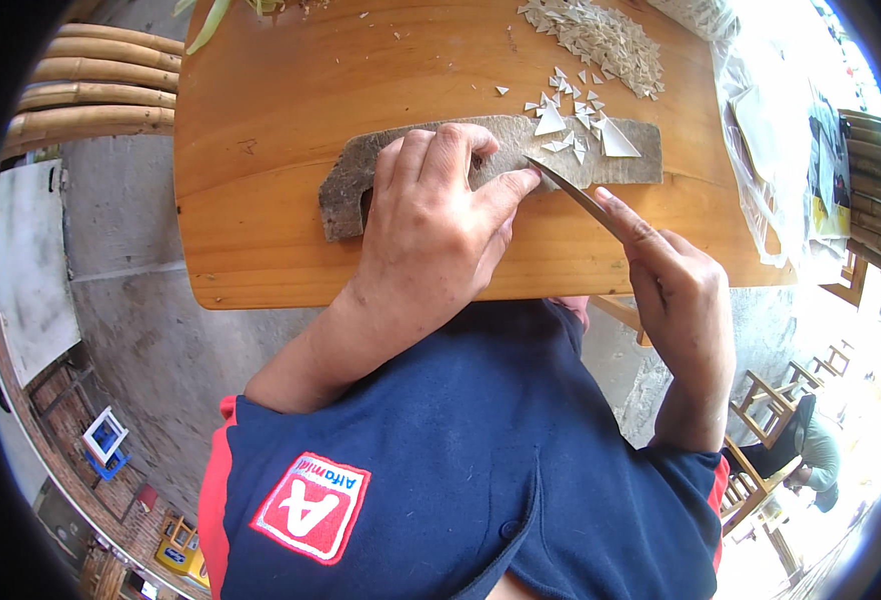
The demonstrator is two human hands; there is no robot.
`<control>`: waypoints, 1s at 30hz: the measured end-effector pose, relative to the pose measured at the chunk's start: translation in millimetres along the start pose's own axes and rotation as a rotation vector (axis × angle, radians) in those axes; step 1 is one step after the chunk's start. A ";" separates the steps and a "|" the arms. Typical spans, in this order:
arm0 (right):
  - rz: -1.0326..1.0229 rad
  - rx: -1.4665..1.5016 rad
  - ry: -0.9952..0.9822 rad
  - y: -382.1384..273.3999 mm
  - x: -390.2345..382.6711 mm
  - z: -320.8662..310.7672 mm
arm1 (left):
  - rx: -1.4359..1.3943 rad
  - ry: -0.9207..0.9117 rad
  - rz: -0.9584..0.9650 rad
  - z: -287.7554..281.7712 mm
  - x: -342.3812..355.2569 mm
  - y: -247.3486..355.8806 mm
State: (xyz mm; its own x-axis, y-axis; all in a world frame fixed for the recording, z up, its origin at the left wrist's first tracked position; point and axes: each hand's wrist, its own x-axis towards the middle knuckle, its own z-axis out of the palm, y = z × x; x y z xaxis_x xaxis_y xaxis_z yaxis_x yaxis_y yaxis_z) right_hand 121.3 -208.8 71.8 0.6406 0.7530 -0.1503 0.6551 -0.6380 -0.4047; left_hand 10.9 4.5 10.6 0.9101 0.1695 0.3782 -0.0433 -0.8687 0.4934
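Observation:
A worn, narrow wooden board [411,133] lies across the table near its front edge. My left hand [436,215] rests over its left half with bent fingers, the thumb pressed down beside the knife tip. Whatever sits under the thumb and fingers is too small or hidden to make out. In my right hand [676,270] is a thin, dark-bladed knife [583,202], index finger stretched along its back, the point slanting up-left to my left thumb. On the board's right part are a larger white triangular piece [616,140], another white triangle [550,120] and several small chips.
Behind the board, a heap of small pale chips [601,45] covers part of the wooden table [291,90]. A clear plastic bag [746,150] hangs at the right edge. Bamboo slats [101,85] stand at left. Far right, a person [816,455] is near wooden chairs [761,480].

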 end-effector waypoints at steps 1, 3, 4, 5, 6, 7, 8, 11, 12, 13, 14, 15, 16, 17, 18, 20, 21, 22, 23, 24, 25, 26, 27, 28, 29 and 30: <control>0.008 0.011 -0.010 -1.3 0.1 -0.5 | -0.005 0.001 -0.001 0.1 0.1 -0.1; -0.006 0.013 0.010 -0.8 -0.1 0.9 | -0.015 0.004 -0.002 -0.3 0.6 0.5; -0.027 0.003 0.039 1.6 -1.1 4.4 | -0.018 0.002 -0.003 -0.6 0.8 0.7; -0.048 -0.006 0.069 2.8 -1.7 6.1 | -0.021 0.000 -0.003 -1.0 0.9 0.9; -0.029 -0.014 0.042 1.4 -1.3 5.0 | -0.024 -0.002 -0.004 -0.8 0.8 0.6; -0.009 -0.021 0.016 -1.8 -1.0 2.4 | -0.024 -0.002 -0.005 -0.6 0.7 0.4; 0.010 -0.028 -0.011 -4.7 -0.8 0.4 | -0.025 -0.002 -0.006 -0.6 0.6 0.3; 0.035 -0.043 -0.036 -10.4 -0.2 -2.1 | -0.031 -0.006 -0.011 -1.3 0.6 0.1; 0.045 -0.045 -0.041 -12.5 0.1 -2.7 | -0.034 -0.008 -0.012 -1.2 0.7 0.0; 0.055 -0.046 -0.045 -14.7 0.5 -3.1 | -0.033 -0.008 -0.011 -1.0 0.8 -0.1; 0.064 -0.047 -0.050 -15.6 0.6 -3.3 | -0.033 -0.009 -0.011 -0.9 0.8 -0.3; 0.068 -0.037 -0.054 -15.5 0.5 -3.6 | -0.031 -0.008 -0.011 -1.2 0.7 -0.1; 0.071 -0.026 -0.058 -15.0 0.6 -3.5 | -0.033 -0.012 -0.013 -1.6 0.6 0.2; 0.074 -0.015 -0.062 -14.3 0.6 -3.3 | -0.035 -0.015 -0.015 -2.2 0.5 0.6; 0.076 0.046 -0.055 -11.9 0.4 -2.7 | -0.036 -0.018 -0.017 -3.3 0.6 0.5; 0.079 0.167 -0.042 -1.4 -2.9 1.2 | -0.061 -0.024 -0.022 -4.9 -0.5 -0.2; 0.066 0.208 -0.004 4.8 -6.0 5.5 | -0.076 -0.030 -0.025 -5.2 -0.6 -1.3; 0.054 0.248 0.034 11.3 -10.0 10.6 | -0.099 -0.033 -0.031 -6.0 -0.3 -2.5; 0.050 0.272 0.053 12.5 -11.6 11.1 | -0.122 -0.037 -0.037 -7.3 0.4 -3.9; 0.041 0.299 0.073 14.2 -13.4 12.4 | -0.140 -0.042 -0.043 -8.8 1.0 -4.5; 0.041 0.309 0.074 13.2 -13.9 11.6 | -0.176 -0.028 -0.068 -9.9 2.4 -5.5; 0.044 0.299 0.053 9.5 -13.7 9.7 | -0.212 -0.014 -0.093 -10.6 5.1 -7.3; 0.047 0.290 0.035 6.5 -14.0 7.9 | -0.247 0.000 -0.116 -11.7 8.8 -8.9; 0.053 0.261 -0.005 -0.7 -12.8 4.6 | -0.244 0.004 -0.119 -12.9 13.4 -10.2; 0.058 0.231 -0.045 -5.7 -12.3 3.7 | -0.241 0.008 -0.123 -14.3 19.2 -11.5; 0.051 0.203 -0.045 -7.4 -11.1 4.9 | -0.239 0.014 -0.125 -15.9 26.0 -12.3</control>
State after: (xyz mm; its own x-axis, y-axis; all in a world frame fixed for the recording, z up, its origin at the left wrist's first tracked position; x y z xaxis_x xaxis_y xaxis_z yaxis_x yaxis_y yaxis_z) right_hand 107.4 -211.7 72.0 0.6489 0.7303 -0.2136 0.5256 -0.6332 -0.5682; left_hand 28.5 27.0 26.8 0.9087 0.2763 0.3129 -0.0287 -0.7064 0.7072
